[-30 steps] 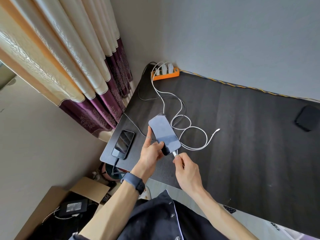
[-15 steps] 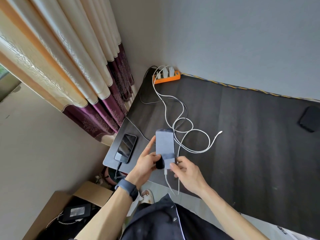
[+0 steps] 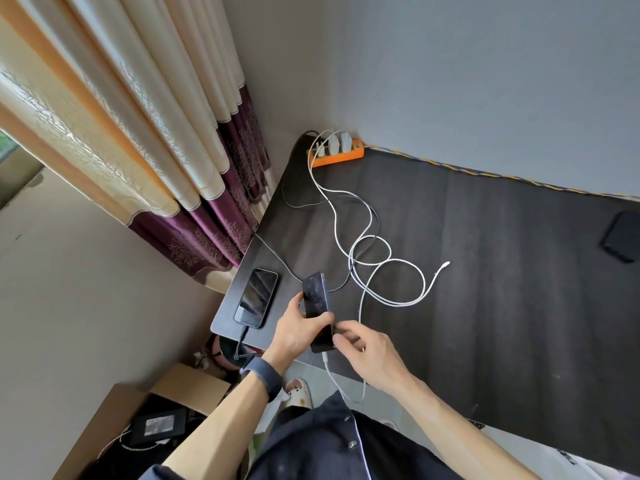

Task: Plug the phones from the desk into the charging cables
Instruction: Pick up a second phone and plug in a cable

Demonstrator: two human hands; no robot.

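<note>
The dark slab-shaped phone (image 3: 317, 306) sits low in the middle of the frame, lifted off the black wood-grain worktop (image 3: 485, 271) near its front edge and tilted up on end. The left hand (image 3: 298, 332) has its grip wrapped round the phone's lower half, thumb across the glass. The right hand (image 3: 367, 351) is just beside the phone's bottom corner, fingers curled and touching its edge; whether that grip pinches anything I cannot tell. A thin white charging cable (image 3: 332, 375) leaves the phone's bottom end and loops down off the worktop edge.

The main risk, as I judge it, is that hanging loop: if the phone is laid down carelessly, the weight of the slack could lever the connector sideways or pull it half out. The phone is also held over the worktop edge, so a slipped grip would drop it to the floor. The white and dark leads are tangled in the centre of the frame, and tugging one could drag the other.

The phone looks glossy, thin and smooth-sided, its screen dark with pale reflections. At centre left a second glossy black phone (image 3: 257, 296) lies flat near the worktop corner with a dark lead at its lower end. A loose white cable end (image 3: 445, 264) lies right of centre, unplugged, and a flat black object (image 3: 621, 235) rests at the far right edge.
</note>
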